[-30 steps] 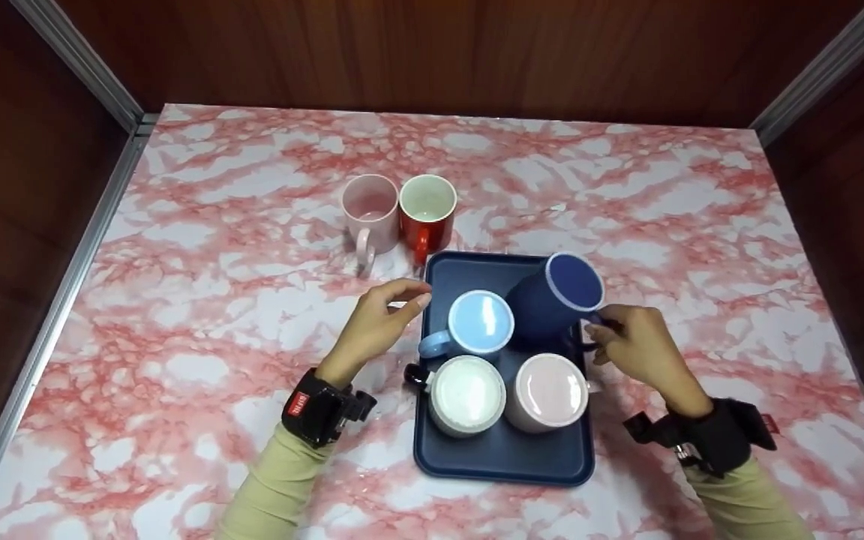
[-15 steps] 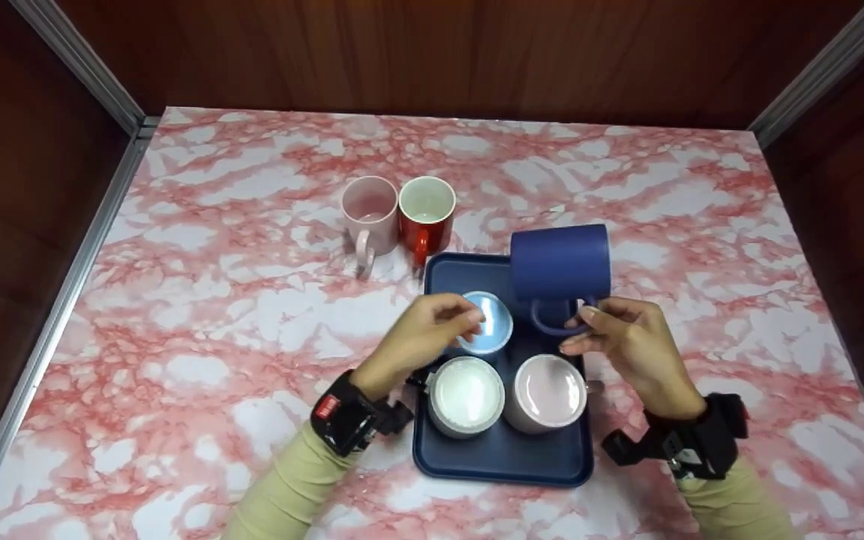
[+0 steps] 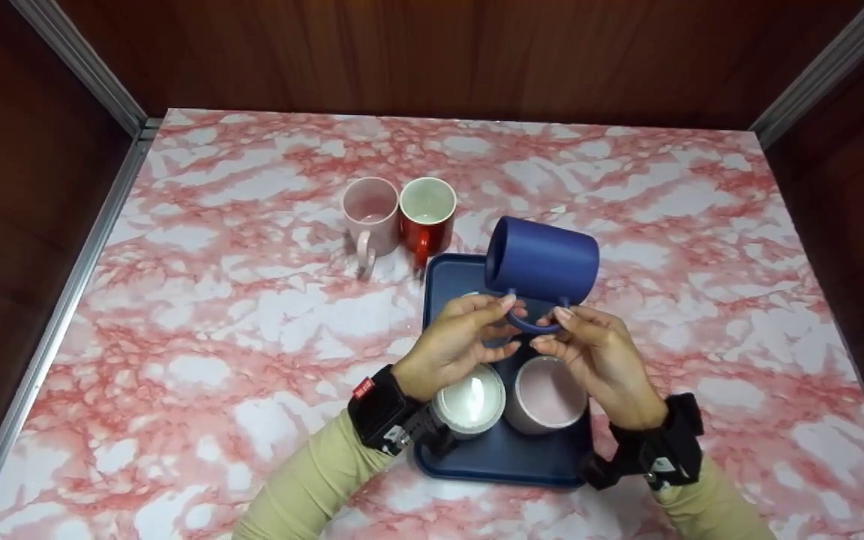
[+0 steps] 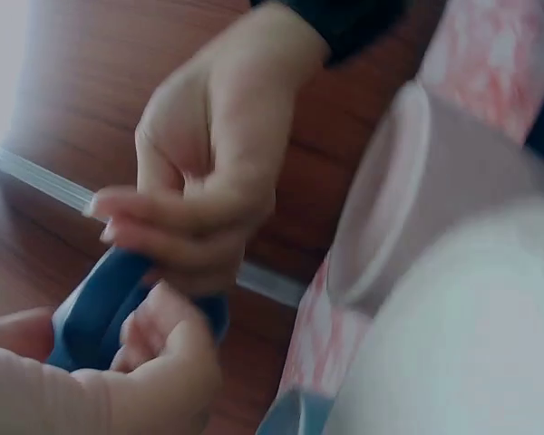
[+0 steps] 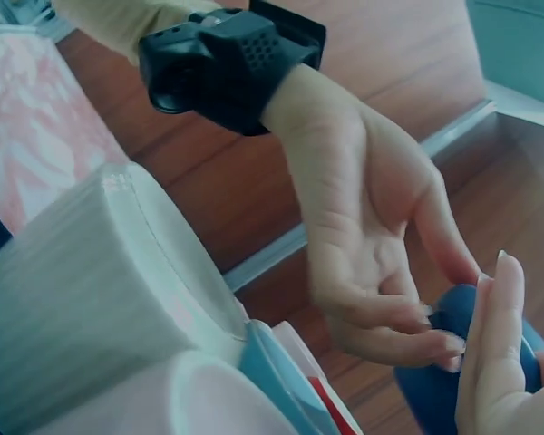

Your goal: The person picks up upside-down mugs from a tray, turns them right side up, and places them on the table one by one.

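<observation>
Above the far end of the tray (image 3: 503,457), the dark blue mug (image 3: 544,259) is held on its side, its long axis lying left-right, mouth leftward. Its handle (image 3: 531,322) hangs toward the person and is pinched by the fingers of both the left hand (image 3: 458,345) and right hand (image 3: 601,360), equally near.

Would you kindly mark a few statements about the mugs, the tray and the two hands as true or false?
1. Both hands hold the dark blue mug by its handle. True: left hand, right hand.
2. The dark blue mug stands upright on the tray. False: it is lifted, lying on its side.
3. The red mug is on the tray. False: it stands on the table beside the pink mug.
4. Two mugs near the wrists stand upside down on the tray. True.
</observation>
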`<state>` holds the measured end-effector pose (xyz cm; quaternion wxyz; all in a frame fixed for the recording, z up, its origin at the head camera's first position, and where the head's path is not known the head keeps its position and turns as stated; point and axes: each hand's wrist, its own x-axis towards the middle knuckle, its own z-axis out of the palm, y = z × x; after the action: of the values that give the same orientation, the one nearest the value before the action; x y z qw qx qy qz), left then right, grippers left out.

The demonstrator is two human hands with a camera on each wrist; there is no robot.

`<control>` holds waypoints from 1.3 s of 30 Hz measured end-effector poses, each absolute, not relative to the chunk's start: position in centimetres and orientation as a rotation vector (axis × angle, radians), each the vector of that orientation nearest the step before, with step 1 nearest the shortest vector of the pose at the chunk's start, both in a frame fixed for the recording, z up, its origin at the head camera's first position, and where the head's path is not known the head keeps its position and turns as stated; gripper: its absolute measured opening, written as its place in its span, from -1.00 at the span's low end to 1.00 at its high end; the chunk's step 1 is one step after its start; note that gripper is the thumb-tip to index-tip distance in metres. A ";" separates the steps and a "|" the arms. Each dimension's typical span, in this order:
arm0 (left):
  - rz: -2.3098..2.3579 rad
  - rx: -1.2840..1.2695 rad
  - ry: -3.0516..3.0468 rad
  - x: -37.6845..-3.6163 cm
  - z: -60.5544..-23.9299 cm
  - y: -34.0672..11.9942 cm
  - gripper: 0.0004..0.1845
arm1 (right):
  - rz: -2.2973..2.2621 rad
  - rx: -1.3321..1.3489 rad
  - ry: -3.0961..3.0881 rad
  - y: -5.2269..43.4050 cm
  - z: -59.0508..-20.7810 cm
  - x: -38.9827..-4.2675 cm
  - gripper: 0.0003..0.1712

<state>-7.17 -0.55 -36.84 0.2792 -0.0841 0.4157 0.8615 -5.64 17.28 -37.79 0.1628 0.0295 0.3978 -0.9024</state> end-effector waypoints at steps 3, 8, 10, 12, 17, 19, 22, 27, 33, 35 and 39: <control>2.384 -0.284 1.017 -7.3 -36.7 -0.1 -0.83 | -2.587 0.005 1.067 17.1 -38.0 -5.6 -0.67; 2.406 -0.261 0.983 -7.6 -36.3 0.2 -0.80 | -2.582 -0.030 1.088 17.0 -38.1 -5.7 -0.67; 2.393 -0.229 1.020 -7.9 -36.0 0.2 -0.81 | -2.572 -0.019 1.138 17.0 -38.0 -5.7 -0.70; 2.384 -0.199 1.066 -8.1 -35.7 0.1 -0.83 | -2.553 -0.028 1.201 17.0 -37.9 -5.8 -0.72; 2.380 -0.094 1.208 -8.5 -34.8 -0.2 -0.86 | -2.438 -0.181 1.363 17.4 -37.6 -6.1 -0.74; 2.371 -0.064 1.265 -8.7 -34.6 -0.4 -0.86 | -2.388 -0.257 1.417 17.8 -37.5 -6.3 -0.74; 2.365 -0.044 1.334 -9.1 -34.3 -0.7 -0.86 | -2.349 -0.320 1.477 18.5 -37.3 -6.5 -0.73; 2.357 -0.091 1.385 -10.6 -34.3 -1.4 -0.86 | -2.386 -0.373 1.477 21.0 -36.9 -7.2 -0.70; 2.323 -0.123 1.517 -12.9 -35.2 -2.4 -0.88 | -2.541 -0.278 1.531 24.7 -36.6 -7.6 -0.73; 2.313 -0.098 1.577 -13.6 -35.7 -2.7 -0.86 | -2.568 -0.221 1.563 25.6 -36.6 -7.6 -0.75; 2.286 -0.036 1.659 -15.1 -36.9 -3.2 -0.85 | -2.577 -0.147 1.583 26.7 -37.0 -7.5 -0.77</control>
<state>-15.07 -3.20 -36.94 0.1579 -0.0126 0.5799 0.7992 -7.51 26.75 -36.95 0.0570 -0.0486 0.5220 -0.8497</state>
